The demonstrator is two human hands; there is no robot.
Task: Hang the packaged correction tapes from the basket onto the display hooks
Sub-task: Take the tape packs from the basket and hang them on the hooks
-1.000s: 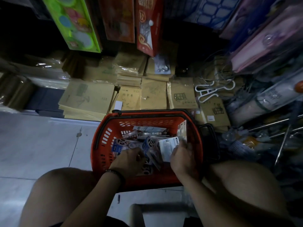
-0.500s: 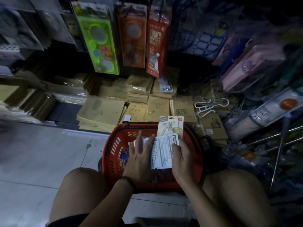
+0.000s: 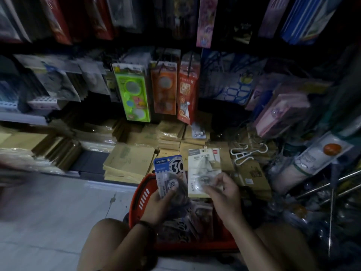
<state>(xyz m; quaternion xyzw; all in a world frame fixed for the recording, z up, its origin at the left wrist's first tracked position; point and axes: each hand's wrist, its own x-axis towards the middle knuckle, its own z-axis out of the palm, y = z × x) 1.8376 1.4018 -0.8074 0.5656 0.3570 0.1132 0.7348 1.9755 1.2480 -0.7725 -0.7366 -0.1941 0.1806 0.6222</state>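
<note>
While the person crouches over the red basket (image 3: 144,194) down at 6 o'clock, each hand has a pack held up above it, face toward the camera. Left hand (image 3: 160,204) is closed around the bottom of a blue-and-white correction tape pack (image 3: 169,173) with a big "30" printed on it, thumb pressed on the front, and it looks like a couple of packs stacked together, but it's too dim to count. Right hand (image 3: 222,194) is pinching the lower edge of a pale cream pack (image 3: 204,169) with a clear blister on it, fingers curled at its right side. The two packs sit just beside each other, blue one at 9 o'clock of the cream one, both roughly upright. More packs (image 3: 195,216) are still lying in the basket under the hands, pretty murky though. Behind, at 12 o'clock, stacks of brown envelopes (image 3: 129,163) sit on the low shelf, and above them hang a bright green pack (image 3: 132,92), an orange pack (image 3: 165,89) and a red pack (image 3: 186,90) side by side. Some white hangers (image 3: 246,153) lie at about 2 o'clock from the hands, with bare metal hooks (image 3: 328,184) sticking out at 3 o'clock. Both knees frame the basket, and there's a dark band on the left wrist.
</note>
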